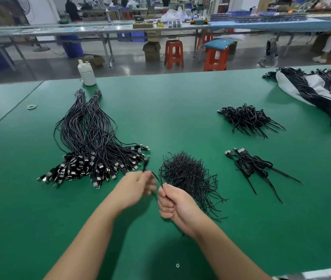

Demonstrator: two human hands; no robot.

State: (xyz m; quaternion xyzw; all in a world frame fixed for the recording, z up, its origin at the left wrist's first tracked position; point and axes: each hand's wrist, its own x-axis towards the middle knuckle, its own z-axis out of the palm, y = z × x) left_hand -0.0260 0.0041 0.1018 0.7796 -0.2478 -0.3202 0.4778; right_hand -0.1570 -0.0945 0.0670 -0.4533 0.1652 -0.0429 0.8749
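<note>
Both hands meet low over the green table [180, 98], just in front of a heap of short black twist ties [187, 172]. My left hand [136, 188] pinches a thin black USB cable [146, 164] whose plug end sticks up above its fingers. My right hand [172, 201] is curled round the same cable, which runs out past the wrist. A big bundle of loose black USB cables [92, 146] lies to the left, plugs toward me.
Two piles of coiled, tied cables lie right, the far pile [247, 120] and the near pile [253, 164]. More cable bundles rest on a white bag [314, 87] at far right. A white bottle [87, 72] and rubber bands [32, 106] sit far left.
</note>
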